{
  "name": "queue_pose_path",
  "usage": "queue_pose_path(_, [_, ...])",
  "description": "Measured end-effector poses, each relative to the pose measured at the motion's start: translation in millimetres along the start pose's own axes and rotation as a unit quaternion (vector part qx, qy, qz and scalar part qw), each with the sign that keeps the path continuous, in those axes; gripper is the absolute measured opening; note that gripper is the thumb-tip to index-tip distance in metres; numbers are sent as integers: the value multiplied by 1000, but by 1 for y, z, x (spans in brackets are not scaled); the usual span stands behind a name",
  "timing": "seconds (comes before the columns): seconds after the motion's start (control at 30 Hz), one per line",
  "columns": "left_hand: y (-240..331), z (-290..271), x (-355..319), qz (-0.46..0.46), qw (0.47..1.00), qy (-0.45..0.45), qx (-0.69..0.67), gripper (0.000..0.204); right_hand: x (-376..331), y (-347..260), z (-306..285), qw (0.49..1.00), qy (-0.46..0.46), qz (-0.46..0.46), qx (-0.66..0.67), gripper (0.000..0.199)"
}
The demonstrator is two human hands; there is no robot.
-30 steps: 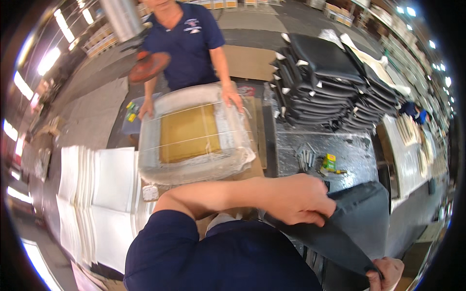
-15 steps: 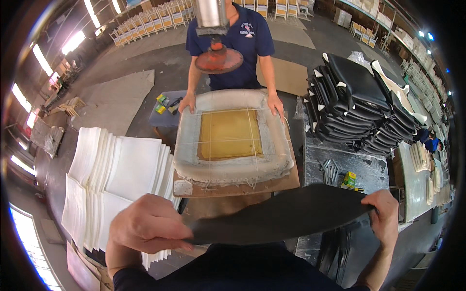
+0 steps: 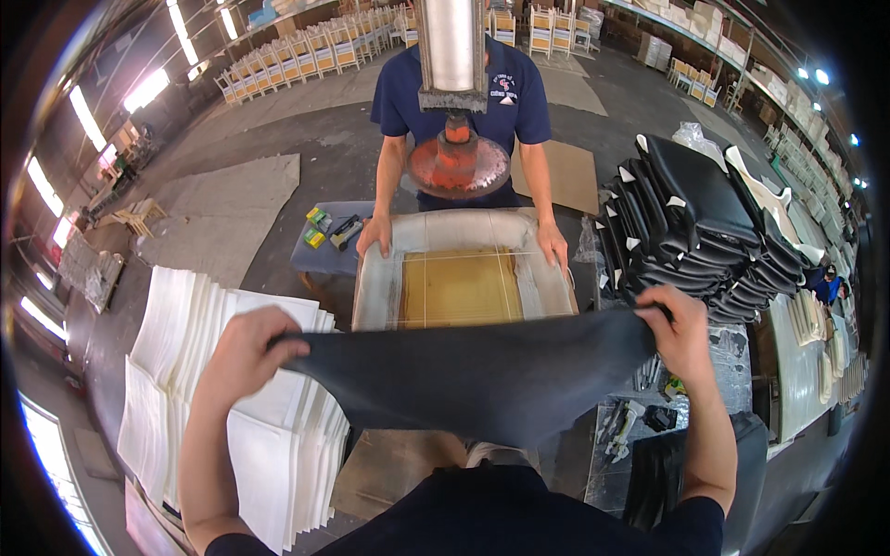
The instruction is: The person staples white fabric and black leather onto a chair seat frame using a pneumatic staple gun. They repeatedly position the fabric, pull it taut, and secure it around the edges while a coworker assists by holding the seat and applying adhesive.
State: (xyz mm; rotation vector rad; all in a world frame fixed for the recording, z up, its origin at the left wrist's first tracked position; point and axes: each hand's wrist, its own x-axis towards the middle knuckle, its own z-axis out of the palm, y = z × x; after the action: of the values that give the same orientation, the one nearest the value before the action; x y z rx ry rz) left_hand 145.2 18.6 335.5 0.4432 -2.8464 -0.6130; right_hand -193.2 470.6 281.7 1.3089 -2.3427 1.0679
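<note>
A black sheet of leather-like material (image 3: 473, 375) hangs stretched between my two hands. My left hand (image 3: 255, 352) pinches its upper left corner, and my right hand (image 3: 675, 332) pinches the upper right one. Behind the sheet lies a padded frame (image 3: 371, 278) with a pale wrapped rim and a yellowish panel (image 3: 461, 287) in its middle, crossed by thin strings. The sheet hides the frame's near edge. Across from me a co-worker (image 3: 399, 102) rests both hands on the frame's sides. Over its far edge hangs a press cylinder (image 3: 451, 51) with a round reddish plate (image 3: 459, 167).
White foam sheets (image 3: 176, 371) are stacked at my left. Black padded seats (image 3: 705, 204) pile up at the right, beyond a table with a staple gun (image 3: 623, 431) and black sheets (image 3: 658, 477). A blue-grey stool (image 3: 324, 255) bears small boxes and a tool.
Both hands have lifted the black sheet forward and upward, so it now hangs before the frame's near side. My head view has shifted, bringing the press lower in sight.
</note>
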Motion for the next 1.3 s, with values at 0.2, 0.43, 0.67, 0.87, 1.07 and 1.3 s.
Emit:
queue_pose_path(0.2, [-88,42,164,-69,995,-33,59,26,131,94,113,997,-58,54,5,12])
queue_pose_path(0.43, [-153,123,313,-81,981,-55,166,31,236,200,213,983,-97,101,-118,26])
queue_pose_path(0.67, [-171,157,346,-126,964,31,232,44,272,226,276,974,-85,182,-103,40])
queue_pose_path(0.87, [-188,213,238,-100,989,106,-23,73,166,241,255,990,77,118,8,55])
queue_pose_path(1.07, [-188,281,31,-406,816,109,-397,68,-59,224,212,898,9,413,153,47])
queue_pose_path(1.3, [-181,297,-29,-414,737,59,-531,38,-128,165,223,808,60,540,227,34])
